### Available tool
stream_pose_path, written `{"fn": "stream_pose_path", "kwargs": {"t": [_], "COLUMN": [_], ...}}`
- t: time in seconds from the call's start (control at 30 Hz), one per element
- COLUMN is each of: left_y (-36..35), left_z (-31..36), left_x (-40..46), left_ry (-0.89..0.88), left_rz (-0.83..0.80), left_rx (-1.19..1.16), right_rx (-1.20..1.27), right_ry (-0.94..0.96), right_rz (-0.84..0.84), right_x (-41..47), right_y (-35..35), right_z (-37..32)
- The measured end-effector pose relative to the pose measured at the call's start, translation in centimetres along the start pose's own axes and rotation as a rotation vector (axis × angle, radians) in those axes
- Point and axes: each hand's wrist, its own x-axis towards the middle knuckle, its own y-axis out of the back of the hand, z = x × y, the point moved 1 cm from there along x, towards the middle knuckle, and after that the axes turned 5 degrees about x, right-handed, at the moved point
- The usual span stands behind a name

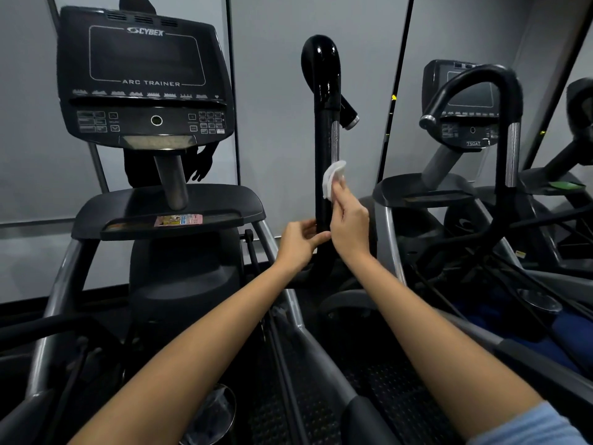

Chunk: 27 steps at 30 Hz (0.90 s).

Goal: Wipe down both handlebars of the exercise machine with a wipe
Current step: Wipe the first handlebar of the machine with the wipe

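Observation:
A black upright handlebar (324, 101) with a hooked top rises right of the machine's console (141, 75). My right hand (348, 220) pinches a white wipe (332, 178) and presses it against the bar's right side at mid height. My left hand (300, 242) grips the same bar lower down, thumb across its front. The machine's left handlebar is not in view.
A small pink packet (178, 220) lies on the tray (224, 200) under the console. A second exercise machine (475, 101) with its own curved handlebar stands close on the right. A cup holder (211, 415) sits near the bottom edge. Grey wall panels are behind.

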Motion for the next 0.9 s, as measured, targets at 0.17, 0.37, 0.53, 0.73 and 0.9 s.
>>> {"fn": "stream_pose_path", "kwargs": {"t": [0.17, 0.37, 0.53, 0.73, 0.9], "left_y": [0.1, 0.0, 0.1, 0.0, 0.0], "left_z": [0.9, 0.4, 0.0, -0.5, -0.6], "left_x": [-0.2, -0.1, 0.3, 0.7, 0.7], "left_ry": [-0.082, -0.077, -0.106, -0.093, -0.101], "left_rz": [-0.010, 0.024, 0.022, 0.028, 0.012], "left_rx": [0.092, 0.100, 0.110, 0.104, 0.088], "right_rx": [-0.179, -0.391, -0.662, -0.927, -0.851], "right_ry": [0.119, 0.232, 0.350, 0.424, 0.388], "right_rz": [-0.030, -0.109, -0.098, -0.142, -0.119], "right_x": [3.2, -2.4, 2.3, -0.4, 2.0], "right_y": [-0.1, -0.5, -1.3, -1.1, -1.1], "right_z": [-1.5, 0.9, -1.1, -0.1, -1.3]}}
